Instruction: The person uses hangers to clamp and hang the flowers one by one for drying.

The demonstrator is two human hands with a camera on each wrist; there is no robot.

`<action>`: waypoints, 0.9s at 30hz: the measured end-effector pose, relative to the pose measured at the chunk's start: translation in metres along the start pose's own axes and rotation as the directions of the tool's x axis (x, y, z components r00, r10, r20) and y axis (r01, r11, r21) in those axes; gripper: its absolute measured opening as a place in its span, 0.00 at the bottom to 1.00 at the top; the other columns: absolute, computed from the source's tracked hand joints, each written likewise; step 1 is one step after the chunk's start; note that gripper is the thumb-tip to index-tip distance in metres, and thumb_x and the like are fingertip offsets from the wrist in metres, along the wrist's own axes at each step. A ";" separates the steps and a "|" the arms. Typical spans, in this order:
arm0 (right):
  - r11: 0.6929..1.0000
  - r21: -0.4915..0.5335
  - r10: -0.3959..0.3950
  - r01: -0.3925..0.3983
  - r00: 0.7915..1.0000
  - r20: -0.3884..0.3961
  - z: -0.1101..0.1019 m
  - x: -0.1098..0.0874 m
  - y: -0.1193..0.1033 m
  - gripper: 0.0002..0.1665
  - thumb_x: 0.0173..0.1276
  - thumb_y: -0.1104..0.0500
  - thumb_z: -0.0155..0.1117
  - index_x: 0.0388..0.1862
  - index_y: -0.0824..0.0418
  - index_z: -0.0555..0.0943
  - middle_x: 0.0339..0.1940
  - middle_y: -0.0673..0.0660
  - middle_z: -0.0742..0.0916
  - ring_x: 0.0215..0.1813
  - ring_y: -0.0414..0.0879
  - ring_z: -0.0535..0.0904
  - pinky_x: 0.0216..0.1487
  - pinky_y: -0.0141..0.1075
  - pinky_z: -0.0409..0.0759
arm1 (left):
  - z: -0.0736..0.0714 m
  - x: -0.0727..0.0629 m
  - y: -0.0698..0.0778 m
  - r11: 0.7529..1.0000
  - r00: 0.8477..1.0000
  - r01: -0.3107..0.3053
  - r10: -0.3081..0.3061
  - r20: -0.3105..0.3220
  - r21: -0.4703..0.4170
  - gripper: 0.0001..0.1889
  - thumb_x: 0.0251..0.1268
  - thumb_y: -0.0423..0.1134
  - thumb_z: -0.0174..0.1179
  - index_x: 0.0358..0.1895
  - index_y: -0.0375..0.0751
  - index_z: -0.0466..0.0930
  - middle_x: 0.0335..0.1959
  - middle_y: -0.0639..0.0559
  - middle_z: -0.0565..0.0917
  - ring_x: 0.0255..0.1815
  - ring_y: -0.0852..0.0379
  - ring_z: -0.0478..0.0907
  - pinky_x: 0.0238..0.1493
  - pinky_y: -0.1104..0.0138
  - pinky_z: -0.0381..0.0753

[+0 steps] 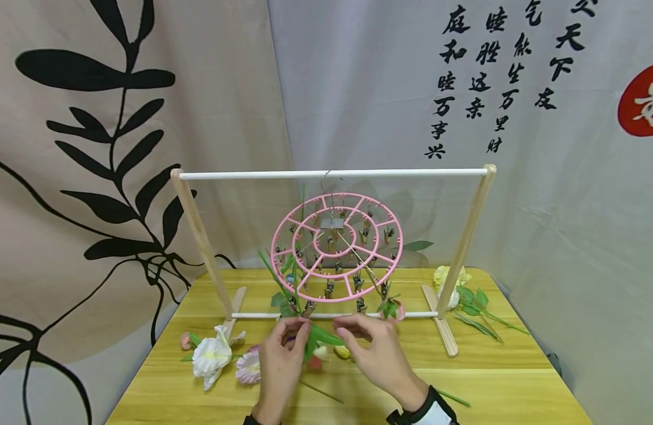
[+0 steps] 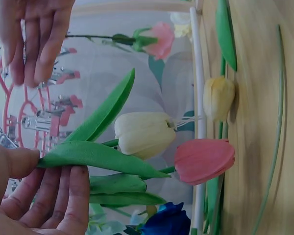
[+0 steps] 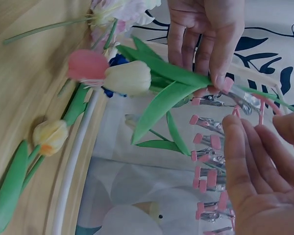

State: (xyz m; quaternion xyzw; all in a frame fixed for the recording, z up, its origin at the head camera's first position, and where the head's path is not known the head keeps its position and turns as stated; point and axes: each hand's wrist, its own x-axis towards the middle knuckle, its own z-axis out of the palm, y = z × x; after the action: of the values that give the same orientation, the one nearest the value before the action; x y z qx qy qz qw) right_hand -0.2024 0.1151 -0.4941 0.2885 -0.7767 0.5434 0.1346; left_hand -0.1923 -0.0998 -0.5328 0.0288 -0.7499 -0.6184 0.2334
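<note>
My left hand [image 1: 285,353] pinches the green leaves and stems of a white tulip [image 2: 146,134] and a pink tulip [image 2: 205,161], with thumb on one side and fingers on the other. Both blooms hang downward below a metal clip [image 3: 241,99] on the pink round drying rack [image 1: 337,300]. Whether the clip bites the stems is hard to tell. My right hand [image 1: 376,353] is apart from the tulips, near the rack's lower rim, its fingers loosely extended and holding nothing. A pink rose [image 2: 159,41] and a blue rose [image 2: 169,221] hang nearby.
The rack hangs from the white top bar [image 1: 411,173] of a wooden frame; a lower white bar [image 1: 419,314] crosses behind the hands. On the wooden table [image 1: 496,383] lie a white flower [image 1: 212,357], a purple-white flower [image 1: 248,366], a yellowish tulip [image 3: 50,138] and loose stems.
</note>
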 end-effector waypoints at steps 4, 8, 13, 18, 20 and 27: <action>1.000 -0.009 0.025 -0.025 0.999 0.025 -0.006 -0.008 0.006 0.09 0.89 0.57 0.73 0.61 0.49 0.94 0.53 0.50 0.99 0.52 0.45 0.98 0.55 0.36 0.97 | -0.003 0.006 -0.003 1.000 1.000 0.007 -0.006 -0.022 0.013 0.04 0.83 0.35 0.75 0.53 0.47 0.93 0.49 0.47 0.97 0.46 0.63 0.93 0.46 0.73 0.93; 0.997 -0.014 0.077 -0.076 0.995 0.061 -0.012 -0.017 0.012 0.08 0.89 0.56 0.73 0.59 0.50 0.95 0.51 0.48 0.99 0.50 0.43 0.97 0.54 0.36 0.97 | -0.007 0.013 -0.005 0.999 0.999 -0.005 0.008 -0.051 0.042 0.04 0.82 0.35 0.76 0.52 0.45 0.93 0.47 0.48 0.97 0.44 0.65 0.92 0.45 0.74 0.92; 0.990 -0.050 0.133 -0.129 0.988 0.082 -0.022 -0.031 0.023 0.06 0.89 0.54 0.73 0.55 0.48 0.95 0.48 0.45 0.98 0.48 0.42 0.97 0.53 0.35 0.96 | -0.012 0.021 -0.005 0.998 0.998 -0.005 0.009 -0.068 0.056 0.04 0.84 0.37 0.75 0.54 0.44 0.93 0.48 0.45 0.97 0.45 0.65 0.91 0.46 0.76 0.90; 0.970 -0.135 0.217 -0.204 0.973 0.084 -0.033 -0.046 0.038 0.05 0.87 0.56 0.75 0.52 0.47 0.95 0.45 0.44 0.97 0.45 0.37 0.94 0.49 0.31 0.94 | -0.016 0.029 -0.008 0.999 0.997 -0.006 0.010 -0.076 0.049 0.05 0.84 0.37 0.74 0.55 0.44 0.93 0.49 0.45 0.97 0.46 0.64 0.91 0.48 0.76 0.90; 0.956 -0.171 0.254 -0.238 0.964 0.076 -0.038 -0.051 0.044 0.05 0.86 0.58 0.76 0.51 0.49 0.95 0.46 0.47 0.98 0.43 0.37 0.93 0.45 0.30 0.93 | -0.018 0.032 -0.009 0.998 0.997 -0.005 0.009 -0.076 0.059 0.05 0.85 0.37 0.74 0.55 0.44 0.93 0.49 0.45 0.97 0.47 0.64 0.91 0.49 0.76 0.89; 0.850 -0.397 0.383 -0.345 0.924 0.016 -0.057 -0.067 0.068 0.06 0.75 0.67 0.82 0.40 0.57 0.93 0.34 0.48 0.93 0.33 0.30 0.82 0.34 0.28 0.84 | -0.020 0.036 -0.012 0.993 0.998 0.029 -0.022 -0.066 0.116 0.06 0.86 0.37 0.72 0.57 0.45 0.93 0.51 0.46 0.97 0.49 0.64 0.92 0.50 0.76 0.89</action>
State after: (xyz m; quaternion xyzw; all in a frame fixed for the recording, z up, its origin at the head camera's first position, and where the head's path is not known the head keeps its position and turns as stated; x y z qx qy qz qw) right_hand -0.1951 0.2039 -0.5598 0.1290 -0.9144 0.3809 0.0468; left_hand -0.2189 -0.1330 -0.5301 0.0719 -0.7765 -0.5750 0.2475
